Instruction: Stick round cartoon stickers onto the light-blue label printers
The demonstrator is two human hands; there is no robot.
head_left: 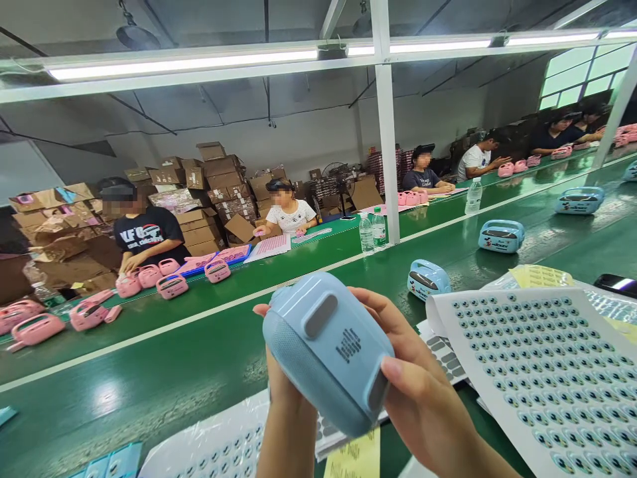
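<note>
Left hand (288, 392) comes up from the near bench edge, wrist vertical, fingers closed around the lower left end of a light blue device (328, 348); only one fingertip shows, past the device's top edge. Device is held in the air above the near edge, underside toward the camera, showing a grey oval pad, a block of dark print and a second grey pad at the lower right. Long axis runs from upper left to lower right, tilted down toward the right hand. Right hand (423, 392) grips the lower right end, thumb pressed on the face beside the lower grey pad, fingers wrapped behind the far side. Both hands clamp it, one at each end; neither is clearly nearer than the other. Below the hands, lying on the bench (164, 372): a white sticker sheet (219, 451) at the near edge and a yellow label slip (355, 458). Right of the hands, a large sheet of small round stickers (537, 372) lies flat, its left edge curled up, just beside the right hand. Further right along the belt stand three more blue devices (428, 279), well apart. Across the bench, at its far left edge, pink devices (172, 285) sit in front of a seated person (146, 236); other people work further along.
</note>
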